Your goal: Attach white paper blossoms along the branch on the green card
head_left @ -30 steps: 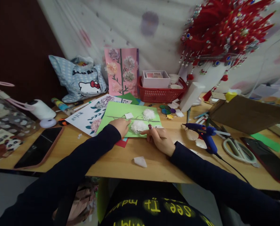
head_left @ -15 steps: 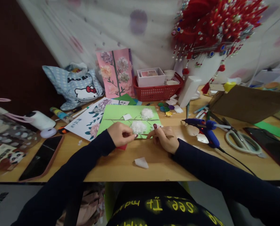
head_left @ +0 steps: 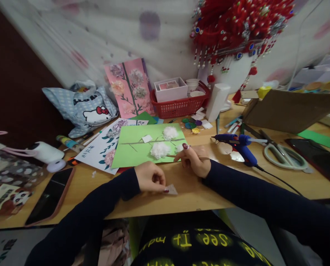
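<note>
My left hand [head_left: 151, 178] is by the table's front, thumb and finger pinched on a small white scrap [head_left: 172, 190] that looks like thin paper or tissue. In my right hand [head_left: 194, 159] is a thin brown stick [head_left: 205, 158], its tip pointing left toward the green card [head_left: 131, 159]. On that card a dark branch is drawn. Fluffy white flowers [head_left: 159, 150] sit along it, one of them partly covered by my right fingers. A small white square [head_left: 146, 139] lies on the branch.
Right of my hands lie a blue glue gun [head_left: 237, 144] with a cord, scissors [head_left: 283, 157] and a dark phone [head_left: 314, 155]. Behind the card stand a red basket [head_left: 178, 105] and a pink flower picture [head_left: 131, 92]. Another phone [head_left: 51, 195] is at left.
My left hand has moved from the green card down toward the table's front, onto the white scrap. My right hand stays near the card with the stick. The view has shifted slightly.
</note>
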{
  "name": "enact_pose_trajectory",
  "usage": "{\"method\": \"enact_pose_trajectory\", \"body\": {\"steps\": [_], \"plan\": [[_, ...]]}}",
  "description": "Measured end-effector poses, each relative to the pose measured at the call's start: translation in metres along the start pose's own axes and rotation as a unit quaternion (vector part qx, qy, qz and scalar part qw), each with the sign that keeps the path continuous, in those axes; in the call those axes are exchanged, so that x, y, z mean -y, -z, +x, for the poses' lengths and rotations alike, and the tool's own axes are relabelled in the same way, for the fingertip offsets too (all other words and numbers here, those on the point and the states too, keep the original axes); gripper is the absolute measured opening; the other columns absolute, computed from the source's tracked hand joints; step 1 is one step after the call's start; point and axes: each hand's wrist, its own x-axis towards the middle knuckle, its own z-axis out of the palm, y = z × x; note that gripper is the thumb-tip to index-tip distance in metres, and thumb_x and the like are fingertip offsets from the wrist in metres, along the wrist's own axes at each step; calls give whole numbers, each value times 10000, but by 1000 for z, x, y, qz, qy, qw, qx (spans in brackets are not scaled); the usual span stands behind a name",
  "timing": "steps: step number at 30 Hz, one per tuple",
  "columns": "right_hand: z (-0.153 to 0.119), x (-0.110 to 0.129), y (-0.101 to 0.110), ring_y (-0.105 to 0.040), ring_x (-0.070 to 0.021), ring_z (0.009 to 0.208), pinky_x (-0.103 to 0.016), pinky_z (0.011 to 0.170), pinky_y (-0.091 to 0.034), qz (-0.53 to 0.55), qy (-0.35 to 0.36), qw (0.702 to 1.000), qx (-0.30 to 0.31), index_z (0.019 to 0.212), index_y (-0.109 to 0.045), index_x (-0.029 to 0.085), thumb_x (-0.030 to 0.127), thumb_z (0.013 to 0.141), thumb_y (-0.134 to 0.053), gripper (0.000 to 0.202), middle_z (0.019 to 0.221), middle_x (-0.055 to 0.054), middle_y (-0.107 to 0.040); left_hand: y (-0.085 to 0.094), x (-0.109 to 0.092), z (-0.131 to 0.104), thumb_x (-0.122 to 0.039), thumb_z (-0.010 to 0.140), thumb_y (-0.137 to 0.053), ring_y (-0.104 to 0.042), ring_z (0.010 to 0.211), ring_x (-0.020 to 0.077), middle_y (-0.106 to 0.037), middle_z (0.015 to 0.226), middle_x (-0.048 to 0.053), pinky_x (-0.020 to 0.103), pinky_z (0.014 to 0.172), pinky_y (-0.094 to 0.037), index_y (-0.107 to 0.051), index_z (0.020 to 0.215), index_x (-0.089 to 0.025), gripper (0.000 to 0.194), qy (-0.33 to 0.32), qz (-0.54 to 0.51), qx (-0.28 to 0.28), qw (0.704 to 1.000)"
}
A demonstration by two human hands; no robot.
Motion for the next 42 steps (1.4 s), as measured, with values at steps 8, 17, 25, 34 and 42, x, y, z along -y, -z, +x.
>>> {"method": "enact_pose_trajectory", "body": {"steps": [8, 17, 25, 34, 42], "plan": [[-9, 2, 1, -443, -89, 373, -235, 462, -398, 10, 64, 998, -12, 603, -704, 167, 508, 963, -233, 683, 385, 12, -448, 16, 19, 19, -296, 726, -608, -465, 463, 90, -549, 503, -31, 203, 490, -352, -609, 666, -155, 153, 42, 92, -243, 965], [0, -8, -10, -474, -86, 420, -214, 502, -396, -64, 88, 992, 63, 692, -723, 153, 504, 972, -216, 677, 429, 9, -485, 13, 22, 20, -271, 741, -586, -516, 501, 105, -591, 556, -27, 217, 535, -390, -612, 695, -167, 117, 42, 125, -265, 955], [2, -3, -9, -496, -91, 445, -214, 528, -394, -102, 85, 989, 72, 703, -710, 142, 460, 984, -216, 651, 467, -2, -511, 27, 24, 16, -221, 872, -408, -607, 821, 199, -666, 859, 79, 309, 779, -465, -651, 896, -148, 255, 46, 308, -370, 875], [4, -8, -14, -578, -128, 565, -234, 594, -421, -191, 130, 965, 127, 778, -645, 153, 384, 989, -222, 526, 628, -51, -636, 14, 32, 22, -235, 838, -478, -451, 1165, 301, -553, 1285, 103, 440, 950, -384, -705, 960, -189, 262, 86, 446, -344, 822], [6, -11, -20, -495, -125, 511, -238, 561, -366, -251, 114, 945, 176, 816, -588, 158, 357, 985, -240, 436, 582, -22, -546, 8, 26, 20, -256, 886, -422, -454, 1165, 310, -600, 1245, 95, 459, 943, -353, -730, 899, -194, 315, 88, 439, -331, 830]]}}
